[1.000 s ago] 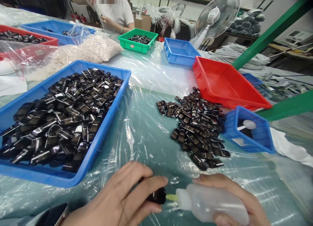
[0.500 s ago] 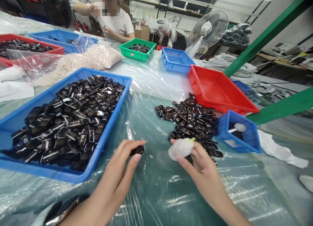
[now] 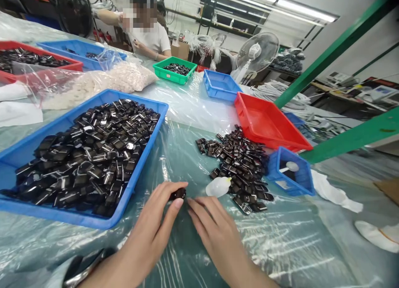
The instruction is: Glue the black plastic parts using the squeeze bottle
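Observation:
My left hand [image 3: 156, 213] pinches a glossy black piece [image 3: 179, 193] between thumb and fingers, just above the plastic-covered table. Close by on its right, my right hand [image 3: 215, 225] reaches in with fingers stretched out and tips low over the sheet; its thumb is hidden underneath. Beyond the right knuckles lies a small translucent squeeze bottle [image 3: 218, 187] with a yellowish tip, apart from the fingers. It rests against a loose pile of similar black pieces [image 3: 240, 155]. Left of my hands, a large blue tray [image 3: 137, 178] is heaped with more of them.
A small blue bin [image 3: 291, 182] with a white spoon-like tool [image 3: 289, 167] stands right of the pile, before a red tray [image 3: 264, 121]. Farther back are a green tray [image 3: 158, 70], a blue tray [image 3: 218, 86] and a bag of pale bits [image 3: 124, 78]. A person [image 3: 152, 38] sits opposite.
My right hand has let go of the squeeze bottle, which now lies by the pile, and has moved left toward my left hand. The left hand still holds its black piece.

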A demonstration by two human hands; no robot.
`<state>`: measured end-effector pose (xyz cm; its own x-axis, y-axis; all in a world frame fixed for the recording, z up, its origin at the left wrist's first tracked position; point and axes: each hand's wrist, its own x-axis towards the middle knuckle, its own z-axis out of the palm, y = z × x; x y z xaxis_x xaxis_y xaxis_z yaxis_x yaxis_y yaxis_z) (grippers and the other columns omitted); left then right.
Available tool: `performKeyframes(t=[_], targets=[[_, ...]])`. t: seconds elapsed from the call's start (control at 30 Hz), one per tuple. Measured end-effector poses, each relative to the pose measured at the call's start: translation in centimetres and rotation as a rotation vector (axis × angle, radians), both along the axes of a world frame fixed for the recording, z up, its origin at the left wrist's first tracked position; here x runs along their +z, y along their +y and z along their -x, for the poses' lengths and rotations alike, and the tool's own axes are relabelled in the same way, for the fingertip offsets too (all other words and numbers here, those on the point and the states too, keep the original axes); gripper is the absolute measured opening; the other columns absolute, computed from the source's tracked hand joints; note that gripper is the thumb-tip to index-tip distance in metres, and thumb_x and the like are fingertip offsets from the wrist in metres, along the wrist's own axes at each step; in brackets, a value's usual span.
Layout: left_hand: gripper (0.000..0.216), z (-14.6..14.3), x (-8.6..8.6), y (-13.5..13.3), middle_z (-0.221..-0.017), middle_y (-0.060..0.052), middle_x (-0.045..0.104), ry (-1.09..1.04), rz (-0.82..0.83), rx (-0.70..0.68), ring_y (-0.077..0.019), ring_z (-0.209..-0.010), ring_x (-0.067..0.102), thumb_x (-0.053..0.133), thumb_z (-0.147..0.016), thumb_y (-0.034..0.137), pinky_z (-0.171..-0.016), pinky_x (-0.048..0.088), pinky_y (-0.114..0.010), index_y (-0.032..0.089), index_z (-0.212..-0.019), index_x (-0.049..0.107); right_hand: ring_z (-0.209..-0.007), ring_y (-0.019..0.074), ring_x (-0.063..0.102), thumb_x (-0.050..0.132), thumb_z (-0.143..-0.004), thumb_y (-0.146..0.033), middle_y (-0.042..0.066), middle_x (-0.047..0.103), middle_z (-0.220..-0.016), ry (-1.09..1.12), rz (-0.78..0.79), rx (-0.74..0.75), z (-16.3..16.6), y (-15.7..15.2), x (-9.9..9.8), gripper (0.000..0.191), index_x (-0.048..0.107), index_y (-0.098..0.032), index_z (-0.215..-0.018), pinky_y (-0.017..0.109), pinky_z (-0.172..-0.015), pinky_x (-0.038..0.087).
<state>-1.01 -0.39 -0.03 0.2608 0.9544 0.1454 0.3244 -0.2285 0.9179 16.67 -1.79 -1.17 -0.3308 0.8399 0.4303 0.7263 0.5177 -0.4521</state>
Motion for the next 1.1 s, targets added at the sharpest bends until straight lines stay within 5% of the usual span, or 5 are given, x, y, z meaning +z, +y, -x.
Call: performKeyframes(t=[0.2,0.47,0.67,1.1], targets=[[0.027,0.0,-0.4,-0.4,-0.119,0.000,0.056,-0.003,-0.035,-0.067,-0.0178,-0.114,0.053,0.037,-0.104,0.026,-0.095,0.040,-0.030,0.035,-0.128,0.045,-0.085,0.0316,0.059,0.040,-0.094,-0.009,0.015,0.063,-0.090,0.084,0.184,-0.105,0.8,1.4,-1.1,0.027,0.067,-0.014,-0.096,0.051,-0.071,0.051],[0.031,0.5,-0.2,-0.4,-0.114,-0.003,0.059,0.059,-0.285,-0.215,-0.0186,-0.103,0.055,0.040,-0.103,0.018,-0.088,0.039,-0.029,0.029,-0.132,0.041,-0.072,0.0136,0.062,0.049,-0.097,-0.031,-0.001,0.060,-0.081,0.537,0.557,-0.012,-0.6,-0.1,4.0,0.011,0.055,-0.025,-0.090,0.026,-0.066,0.053],[0.026,0.3,-0.1,-0.2,-0.108,-0.006,0.063,0.107,-0.481,-0.229,-0.0183,-0.098,0.057,0.034,-0.106,0.025,-0.086,0.039,-0.029,0.019,-0.129,0.044,-0.068,0.0066,0.056,0.073,-0.083,-0.033,-0.005,0.061,-0.073,1.177,1.056,0.060,-0.3,-0.4,4.6,0.013,0.066,-0.022,-0.081,0.018,-0.070,0.045],[0.026,0.2,-0.4,-0.3,-0.107,-0.007,0.064,0.110,-0.586,-0.199,-0.0161,-0.095,0.056,0.035,-0.106,0.022,-0.085,0.037,-0.027,0.013,-0.124,0.051,-0.062,0.0071,0.050,0.078,-0.079,-0.031,-0.005,0.055,-0.063,1.314,1.154,0.093,0.0,-0.4,4.6,0.014,0.068,-0.020,-0.076,0.019,-0.062,0.040]])
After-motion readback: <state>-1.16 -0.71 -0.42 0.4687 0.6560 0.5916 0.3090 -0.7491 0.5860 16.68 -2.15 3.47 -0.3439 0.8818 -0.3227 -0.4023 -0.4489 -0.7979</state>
